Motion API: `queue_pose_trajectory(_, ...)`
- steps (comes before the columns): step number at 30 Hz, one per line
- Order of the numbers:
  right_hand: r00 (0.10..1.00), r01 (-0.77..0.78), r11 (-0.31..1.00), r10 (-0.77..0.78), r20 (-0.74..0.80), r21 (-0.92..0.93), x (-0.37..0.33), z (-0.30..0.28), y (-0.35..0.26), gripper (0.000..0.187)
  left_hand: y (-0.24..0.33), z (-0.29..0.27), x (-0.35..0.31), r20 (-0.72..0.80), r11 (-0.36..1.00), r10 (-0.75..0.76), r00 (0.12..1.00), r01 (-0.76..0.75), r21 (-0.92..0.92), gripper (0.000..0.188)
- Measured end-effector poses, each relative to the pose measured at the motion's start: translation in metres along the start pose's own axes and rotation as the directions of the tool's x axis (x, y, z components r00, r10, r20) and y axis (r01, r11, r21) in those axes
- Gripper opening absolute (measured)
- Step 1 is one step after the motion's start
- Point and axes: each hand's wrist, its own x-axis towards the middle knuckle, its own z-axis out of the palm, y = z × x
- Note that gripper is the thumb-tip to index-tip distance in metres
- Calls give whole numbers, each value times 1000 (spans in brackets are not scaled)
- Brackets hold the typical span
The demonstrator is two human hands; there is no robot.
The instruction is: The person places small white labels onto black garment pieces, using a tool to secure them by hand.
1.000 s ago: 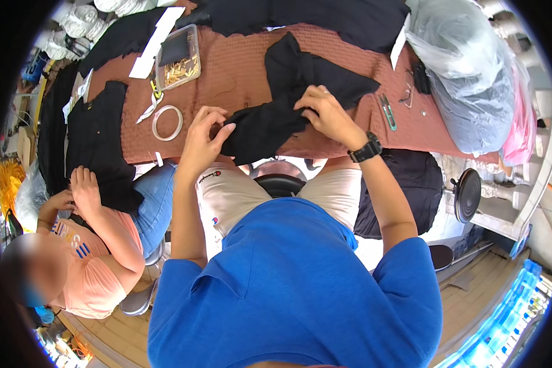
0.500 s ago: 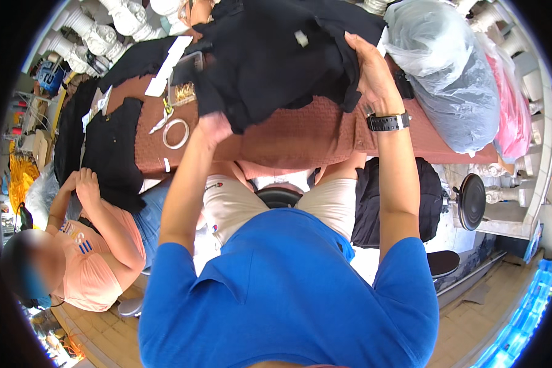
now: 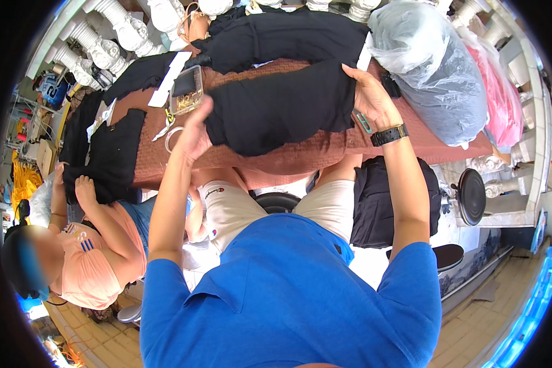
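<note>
A black cloth piece (image 3: 282, 107), perhaps part of a garment, spreads between my two hands over the brown-covered table. My left hand (image 3: 193, 135) grips its left edge, thumb up and fingers partly hidden by the fabric. At the right edge my right hand (image 3: 374, 101) pinches the cloth near its far corner, thumb on top. A small green looped tool (image 3: 363, 121), its kind unclear, sits against the right palm. Beyond the piece lies a heap of black fabric (image 3: 288, 37).
Left of the cloth are a clear box of small gold-coloured pieces (image 3: 187, 92), a white ring (image 3: 173, 140) and a white strip (image 3: 168, 80). Stuffed plastic bags (image 3: 435, 73) stand at the right. A co-worker (image 3: 98, 257) handles black fabric at the left. White balusters (image 3: 119, 27) line the back.
The cloth has come down from a raised, bunched position and now lies flatter and nearer. My left hand has shifted left; the far fabric heap and clear box are more exposed.
</note>
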Motion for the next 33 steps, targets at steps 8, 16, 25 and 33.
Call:
queue_pose_trajectory(8,996,74,997,-76,-45,-30,-26,-12,-9,26,45,-3,-26,28,965,206,978,-198,-169,41)
queue_pose_trajectory(16,988,-49,975,16,-151,-215,-69,-61,41,28,38,-18,-63,-121,983,2,993,21,182,37)
queue_pose_trajectory(25,924,-24,957,-90,-372,-290,-90,-61,43,34,36,-31,-65,-171,817,436,883,-309,487,24)
queue_pose_trajectory(33,890,392,888,-432,-145,-241,-93,-36,-8,15,74,-16,-66,-159,507,721,674,-358,784,35)
